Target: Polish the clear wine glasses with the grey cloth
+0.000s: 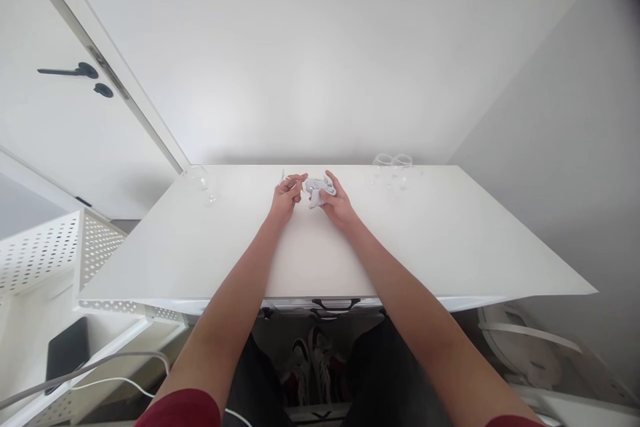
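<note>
A clear wine glass (pixel 313 184) is held sideways just over the far half of the white tabletop. My left hand (pixel 287 199) has its fingers closed around the stem end, with part of the foot showing past the knuckles. Against the bowl, my right hand (pixel 338 203) grips a pale grey cloth (pixel 316 198), its thumb in front and fingers behind. Part of the stem is hidden by my left fingers.
Two stemmed glasses (pixel 393 161) stand at the table's back edge, right of my hands. Another clear glass (pixel 199 177) is at the back left. The white table (pixel 310 260) meets a wall behind. Black drawer handles (pixel 336 305) and perforated white shelving (pixel 40 253) are nearby.
</note>
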A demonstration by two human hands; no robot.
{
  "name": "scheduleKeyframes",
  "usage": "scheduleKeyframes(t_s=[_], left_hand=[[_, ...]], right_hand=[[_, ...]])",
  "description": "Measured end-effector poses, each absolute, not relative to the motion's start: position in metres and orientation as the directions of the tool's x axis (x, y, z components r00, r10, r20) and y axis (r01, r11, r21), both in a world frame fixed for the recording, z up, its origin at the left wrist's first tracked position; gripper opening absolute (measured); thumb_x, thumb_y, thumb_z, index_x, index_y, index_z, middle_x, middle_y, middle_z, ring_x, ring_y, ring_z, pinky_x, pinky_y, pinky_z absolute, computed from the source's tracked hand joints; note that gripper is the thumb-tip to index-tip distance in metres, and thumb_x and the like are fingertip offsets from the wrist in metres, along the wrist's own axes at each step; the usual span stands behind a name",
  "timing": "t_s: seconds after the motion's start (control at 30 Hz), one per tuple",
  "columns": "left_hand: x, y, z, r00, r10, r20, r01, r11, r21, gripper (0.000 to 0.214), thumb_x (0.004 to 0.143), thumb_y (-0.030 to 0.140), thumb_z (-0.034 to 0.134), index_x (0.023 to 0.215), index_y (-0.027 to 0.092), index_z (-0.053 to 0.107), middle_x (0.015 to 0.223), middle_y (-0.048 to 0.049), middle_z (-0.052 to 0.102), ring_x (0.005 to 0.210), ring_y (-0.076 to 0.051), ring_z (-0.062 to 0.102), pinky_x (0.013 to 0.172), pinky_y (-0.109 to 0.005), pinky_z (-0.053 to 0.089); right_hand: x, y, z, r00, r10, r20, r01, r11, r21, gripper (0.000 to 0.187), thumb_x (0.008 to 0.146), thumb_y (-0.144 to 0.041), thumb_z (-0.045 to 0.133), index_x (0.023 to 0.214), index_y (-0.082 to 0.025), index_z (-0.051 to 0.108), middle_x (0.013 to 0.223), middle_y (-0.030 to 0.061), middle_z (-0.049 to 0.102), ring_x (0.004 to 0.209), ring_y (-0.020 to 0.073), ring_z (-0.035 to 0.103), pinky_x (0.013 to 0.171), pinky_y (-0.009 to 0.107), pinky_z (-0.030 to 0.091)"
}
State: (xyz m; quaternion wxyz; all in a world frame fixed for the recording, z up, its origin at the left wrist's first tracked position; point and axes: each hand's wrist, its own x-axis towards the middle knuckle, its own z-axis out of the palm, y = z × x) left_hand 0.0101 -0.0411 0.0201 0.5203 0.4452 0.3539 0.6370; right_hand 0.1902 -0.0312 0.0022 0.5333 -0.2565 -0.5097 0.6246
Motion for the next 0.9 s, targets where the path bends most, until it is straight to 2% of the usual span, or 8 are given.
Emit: scheduleKeyframes(t_s=[0.13,0.27,0.4,0.5,0.6,0.7,0.8,0.9], left_hand=[[0.012,-0.043,0.022,-0.074,0.979,0.189,-0.349,-0.203,0.915,0.028,0.079,0.040,0.085,0.093,0.019,0.073,0.135,-0.0128,0.072,0.052,-0.003,0.033,0.051,-0.027,0.034],[0.014,-0.045,0.025,-0.073,0.977,0.202,-0.367,-0.215,0.905,0.025,0.081,0.040,0.083,0.096,0.021,0.073,0.142,-0.0110,0.069,0.053,-0.003,0.033,0.052,-0.026,0.036],[0.016,-0.046,0.027,-0.069,0.979,0.194,-0.350,-0.206,0.914,0.026,0.083,0.043,0.081,0.098,0.022,0.074,0.140,-0.0116,0.070,0.058,-0.005,0.044,0.052,-0.027,0.037],[0.017,-0.046,0.027,-0.072,0.982,0.172,-0.341,-0.187,0.922,0.029,0.082,0.045,0.083,0.095,0.020,0.075,0.125,-0.0142,0.076,0.063,-0.008,0.051,0.052,-0.027,0.035],[0.016,-0.046,0.025,-0.042,0.987,0.158,-0.364,-0.162,0.917,0.030,0.080,0.043,0.085,0.097,0.020,0.075,0.125,-0.0131,0.076,0.058,-0.006,0.044,0.052,-0.027,0.035],[0.013,-0.044,0.023,0.012,0.986,0.165,-0.371,-0.149,0.917,0.035,0.076,0.034,0.086,0.107,0.022,0.075,0.129,-0.0104,0.074,0.054,-0.004,0.036,0.051,-0.027,0.035],[0.008,-0.040,0.020,-0.004,0.991,0.134,-0.371,-0.125,0.920,0.040,0.072,0.023,0.084,0.110,0.025,0.074,0.120,-0.0079,0.076,0.053,-0.005,0.036,0.048,-0.026,0.033],[0.004,-0.036,0.019,-0.010,1.000,0.019,-0.420,-0.022,0.907,0.031,0.077,0.034,0.078,0.105,0.023,0.076,0.103,-0.0083,0.076,0.049,-0.005,0.034,0.044,-0.026,0.029]], right_hand=[[0.188,-0.038,0.006,-0.222,0.902,0.370,-0.089,0.359,-0.929,0.096,0.076,-0.047,0.087,0.159,-0.031,0.043,0.141,0.0090,0.063,0.130,0.0313,0.059,0.114,0.050,0.048],[0.181,-0.049,0.012,-0.181,0.886,0.427,0.060,0.444,-0.894,0.084,0.088,-0.049,0.075,0.162,-0.034,0.039,0.154,0.0085,0.055,0.139,0.0328,0.054,0.119,0.051,0.043],[0.180,-0.051,0.013,-0.083,0.873,0.481,-0.002,0.483,-0.876,0.083,0.088,-0.047,0.075,0.161,-0.033,0.038,0.161,0.0085,0.047,0.145,0.0295,0.047,0.122,0.047,0.039],[0.183,-0.045,0.009,-0.109,0.896,0.430,-0.138,0.415,-0.899,0.089,0.081,-0.046,0.082,0.158,-0.031,0.042,0.142,0.0093,0.061,0.129,0.0287,0.058,0.111,0.045,0.049],[0.187,-0.038,0.006,-0.126,0.914,0.385,-0.214,0.354,-0.910,0.082,0.075,-0.048,0.086,0.147,-0.028,0.054,0.124,0.0074,0.067,0.115,0.0273,0.062,0.102,0.042,0.054],[0.192,-0.032,0.004,-0.012,0.919,0.393,-0.243,0.379,-0.893,0.074,0.075,-0.050,0.085,0.140,-0.030,0.057,0.127,0.0067,0.065,0.117,0.0257,0.060,0.102,0.041,0.053],[0.201,-0.027,0.006,0.097,0.930,0.354,-0.326,0.365,-0.872,0.068,0.078,-0.052,0.080,0.138,-0.032,0.054,0.127,0.0067,0.065,0.115,0.0241,0.062,0.097,0.039,0.055],[0.209,-0.025,0.009,0.109,0.943,0.313,-0.423,0.329,-0.844,0.054,0.083,-0.052,0.075,0.129,-0.032,0.055,0.119,0.0064,0.068,0.108,0.0237,0.065,0.091,0.039,0.056]])
